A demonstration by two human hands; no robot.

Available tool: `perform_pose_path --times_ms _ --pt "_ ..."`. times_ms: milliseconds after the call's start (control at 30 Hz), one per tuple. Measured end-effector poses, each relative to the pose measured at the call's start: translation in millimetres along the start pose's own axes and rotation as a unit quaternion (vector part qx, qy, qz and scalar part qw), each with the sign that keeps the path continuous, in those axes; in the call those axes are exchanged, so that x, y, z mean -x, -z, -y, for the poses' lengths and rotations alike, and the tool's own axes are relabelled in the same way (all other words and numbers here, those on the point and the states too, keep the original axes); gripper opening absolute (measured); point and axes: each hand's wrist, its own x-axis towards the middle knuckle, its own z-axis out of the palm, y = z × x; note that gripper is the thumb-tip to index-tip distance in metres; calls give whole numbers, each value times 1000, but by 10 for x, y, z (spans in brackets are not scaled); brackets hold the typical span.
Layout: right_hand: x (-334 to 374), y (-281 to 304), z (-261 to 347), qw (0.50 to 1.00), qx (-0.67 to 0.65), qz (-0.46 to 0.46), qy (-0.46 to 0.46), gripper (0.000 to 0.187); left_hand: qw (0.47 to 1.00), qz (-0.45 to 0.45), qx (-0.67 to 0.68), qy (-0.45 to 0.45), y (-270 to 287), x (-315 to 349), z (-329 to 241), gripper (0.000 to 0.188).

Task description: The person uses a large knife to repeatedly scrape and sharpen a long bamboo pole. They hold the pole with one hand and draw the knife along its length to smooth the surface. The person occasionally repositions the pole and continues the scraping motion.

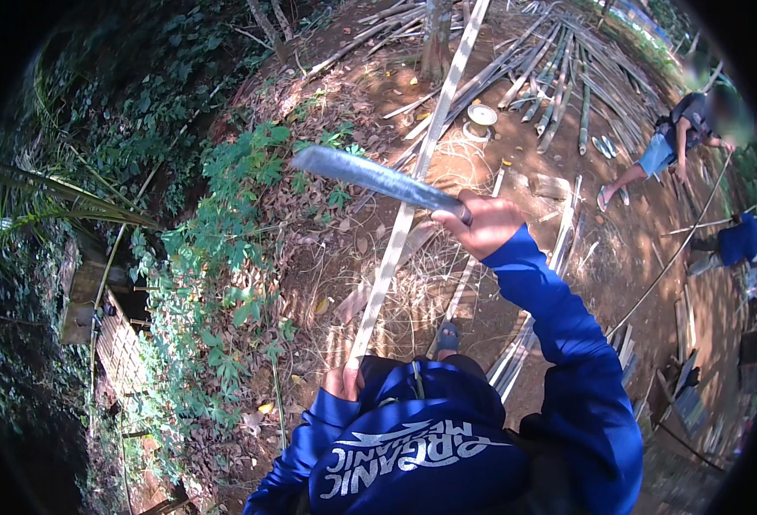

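My right hand point(487, 225) is raised out in front of me, its fingers wrapped round the handle of a machete. The broad grey blade point(374, 178) points left and crosses above a long, pale bamboo strip point(413, 193). Low by my left hip, my left hand point(342, 382) is closed on the near end of that strip. From there the strip slants away to the top of the view, passing beside a tree trunk. The fingers of my left hand are partly hidden. Blue sleeves cover both my arms.
Bamboo poles point(559, 86) lie fanned out at the far right. Split bamboo lengths point(516, 356) and shavings point(447, 176) litter the ground by my feet. A person point(675, 142) bends over a long pole at right, near another in blue point(735, 240). Leafy plants point(233, 232) grow at left.
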Motion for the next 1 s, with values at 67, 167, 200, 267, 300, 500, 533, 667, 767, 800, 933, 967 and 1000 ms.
perform_pose_path --times_ms 67,167,200,267,300,500,533,667,767,800,933,967,1000 --pt "-67 -45 -183 996 -23 -27 -80 53 998 49 24 34 51 3 78 58" --pt "250 -116 68 997 18 30 67 45 992 87 15 88 145 -29 -24 56" --pt "308 21 306 991 64 102 61 46 992 82 13 99 168 -27 -88 57" --pt "251 2 150 995 49 85 29 50 991 92 22 93 207 -70 -85 58" --pt "185 -73 10 997 8 71 -13 51 994 82 11 68 201 -103 -101 60" --pt "436 -40 85 988 114 35 96 55 992 114 50 34 153 -223 -228 61" --pt "396 -57 -39 996 64 -4 63 56 988 121 67 63 166 -185 -198 62" --pt "137 160 -584 989 -25 -69 -125 52 979 153 91 97 202 -228 -47 64" --pt "486 189 -214 999 31 -31 -2 43 983 148 65 84 122 -344 -196 65" --pt "509 220 -155 997 69 20 5 44 985 147 49 82 117 -338 -217 66" --pt "203 291 -798 982 40 -34 -179 58 956 200 117 180 179 -266 70 69" --pt "35 461 -1026 971 36 -56 -232 62 968 178 119 132 178 -174 152 67" --pt "-69 598 -1330 939 46 -111 -321 70 965 194 106 142 170 -191 183 65"
